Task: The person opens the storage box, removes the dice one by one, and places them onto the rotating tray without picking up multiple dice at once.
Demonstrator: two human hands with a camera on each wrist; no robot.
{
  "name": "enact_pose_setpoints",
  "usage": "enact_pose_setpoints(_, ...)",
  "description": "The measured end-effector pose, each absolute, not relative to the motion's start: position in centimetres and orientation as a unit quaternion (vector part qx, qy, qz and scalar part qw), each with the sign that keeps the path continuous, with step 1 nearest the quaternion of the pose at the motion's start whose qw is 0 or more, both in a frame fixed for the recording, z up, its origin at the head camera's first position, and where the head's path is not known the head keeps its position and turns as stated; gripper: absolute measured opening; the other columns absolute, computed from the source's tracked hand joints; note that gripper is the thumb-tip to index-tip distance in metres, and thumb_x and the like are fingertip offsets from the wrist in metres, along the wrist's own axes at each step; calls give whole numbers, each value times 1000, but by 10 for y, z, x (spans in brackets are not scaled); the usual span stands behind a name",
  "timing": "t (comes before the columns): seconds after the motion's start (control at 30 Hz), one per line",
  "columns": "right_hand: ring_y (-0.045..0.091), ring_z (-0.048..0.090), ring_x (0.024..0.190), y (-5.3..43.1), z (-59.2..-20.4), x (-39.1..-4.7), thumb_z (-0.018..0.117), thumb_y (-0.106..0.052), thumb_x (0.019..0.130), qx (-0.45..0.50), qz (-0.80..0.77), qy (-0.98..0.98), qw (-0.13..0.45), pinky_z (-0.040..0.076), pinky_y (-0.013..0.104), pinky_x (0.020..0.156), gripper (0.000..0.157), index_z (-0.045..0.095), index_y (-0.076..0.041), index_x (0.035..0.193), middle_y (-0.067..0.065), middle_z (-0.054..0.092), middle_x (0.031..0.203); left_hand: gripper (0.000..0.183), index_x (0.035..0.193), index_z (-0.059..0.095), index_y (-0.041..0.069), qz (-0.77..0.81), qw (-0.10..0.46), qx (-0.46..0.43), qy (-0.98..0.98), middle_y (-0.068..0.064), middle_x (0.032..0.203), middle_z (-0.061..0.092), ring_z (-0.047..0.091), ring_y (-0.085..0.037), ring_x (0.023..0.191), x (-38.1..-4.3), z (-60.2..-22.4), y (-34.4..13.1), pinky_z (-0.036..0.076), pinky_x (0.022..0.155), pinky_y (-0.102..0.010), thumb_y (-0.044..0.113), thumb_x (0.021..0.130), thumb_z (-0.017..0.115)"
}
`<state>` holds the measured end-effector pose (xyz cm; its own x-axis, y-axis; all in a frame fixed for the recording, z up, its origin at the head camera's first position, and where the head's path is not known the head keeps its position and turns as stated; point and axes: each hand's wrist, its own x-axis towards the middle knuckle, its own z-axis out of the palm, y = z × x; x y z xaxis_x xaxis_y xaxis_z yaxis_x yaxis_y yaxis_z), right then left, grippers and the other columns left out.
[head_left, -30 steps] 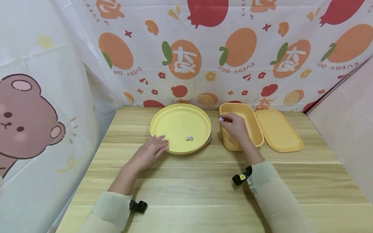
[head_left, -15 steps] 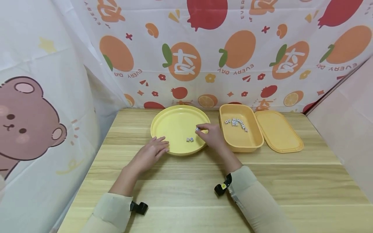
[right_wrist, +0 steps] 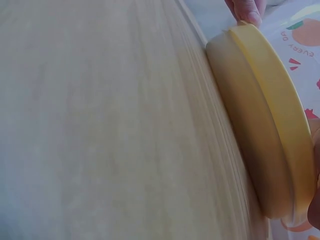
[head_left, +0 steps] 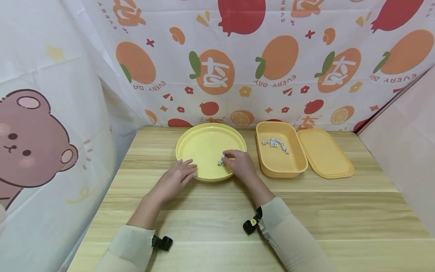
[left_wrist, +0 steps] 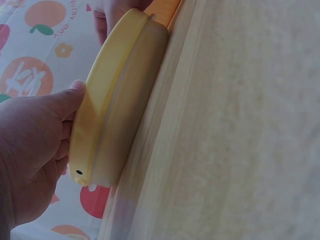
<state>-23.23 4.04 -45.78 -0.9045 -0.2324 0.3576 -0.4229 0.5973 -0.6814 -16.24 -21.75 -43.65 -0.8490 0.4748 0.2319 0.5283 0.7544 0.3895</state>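
My right hand (head_left: 240, 165) pinches a small white die (head_left: 223, 155) between thumb and fingertips, low over the front right of a round yellow tray (head_left: 198, 145). Right beside the held die, two dice (head_left: 219, 163) lie together on the tray, partly overlapped by the fingers. At the tray's front left rim rests my left hand (head_left: 175, 177), its fingers relaxed and holding no die. The left wrist view has the left thumb (left_wrist: 77, 86) against the rim of the tray. In the right wrist view my right hand (right_wrist: 315, 210) shows only at the edge.
Right of the tray stands an open orange-yellow container (head_left: 282, 166) with several dice (head_left: 273, 142) inside. Its matching flat lid (head_left: 326, 153) lies against its right side. Behind the wooden table (head_left: 204, 215) hangs a fruit-print curtain (head_left: 244, 68).
My right hand has moved left from over the container to the tray, carrying the die. It now holds the die close to the two on the tray. The left hand stays at the rim.
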Motion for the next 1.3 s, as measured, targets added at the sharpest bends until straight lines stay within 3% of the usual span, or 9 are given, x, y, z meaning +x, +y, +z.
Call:
enact_pose_setpoints(0.1, 21, 71, 96, 38, -457, -234, 76, -20, 87, 187, 396, -892, 109, 58, 38, 87, 23, 77, -8, 107, 5, 76, 99, 31, 119, 70, 1, -225, 58, -265, -936, -12, 129, 66, 47, -30, 137, -162, -435, -219, 25, 122, -49, 22, 99, 60)
enact_pose_setpoints(0.33, 25, 69, 103, 36, -457, -234, 76, -20, 86, 182, 394, -895, 103, 51, 42, 102, 25, 76, -9, 108, 4, 76, 102, 31, 119, 70, 1, -222, 59, -263, -937, -12, 128, 66, 48, -31, 137, -161, -434, -221, 26, 121, -51, 23, 99, 60)
enact_pose_setpoints(0.73, 22, 69, 107, 50, -454, -222, 75, -23, 88, 193, 413, -883, 112, 54, 39, 98, 29, 75, -10, 113, 4, 75, 108, 30, 120, 71, 3, -237, 46, -255, -936, -11, 130, 65, 47, -29, 138, -158, -439, -218, 24, 123, -48, 23, 99, 60)
enact_pose_setpoints(0.97, 27, 70, 102, 91, -425, -229, 74, -18, 88, 168, 440, -865, 172, 56, 41, 95, 27, 74, -5, 111, 11, 74, 108, 32, 121, 70, 4, -236, 45, -252, -937, -11, 131, 65, 46, -29, 138, -159, -439, -219, 25, 122, -48, 24, 99, 60)
enact_pose_setpoints(1.1, 30, 70, 101, 134, -412, -237, 74, -15, 87, 103, 450, -865, 196, 57, 45, 91, 27, 73, -2, 110, 14, 74, 107, 33, 122, 69, 4, -236, 39, -251, -938, -11, 133, 64, 45, -29, 139, -159, -437, -219, 23, 123, -48, 25, 100, 59)
enact_pose_setpoints(1.17, 31, 69, 102, 156, -409, -241, 73, -15, 88, 58, 444, -875, 184, 56, 46, 91, 30, 71, 0, 114, 16, 73, 109, 33, 123, 69, 3, -234, 39, -252, -938, -11, 133, 64, 45, -30, 139, -159, -438, -219, 23, 123, -49, 25, 100, 59)
enact_pose_setpoints(1.3, 35, 63, 114, 193, -410, -246, 68, -21, 91, -22, 395, -914, 93, 51, 50, 99, 45, 62, 1, 129, 20, 67, 122, 32, 121, 70, 3, -231, 44, -257, -937, -11, 131, 65, 46, -31, 138, -161, -438, -217, 24, 122, -50, 24, 99, 60)
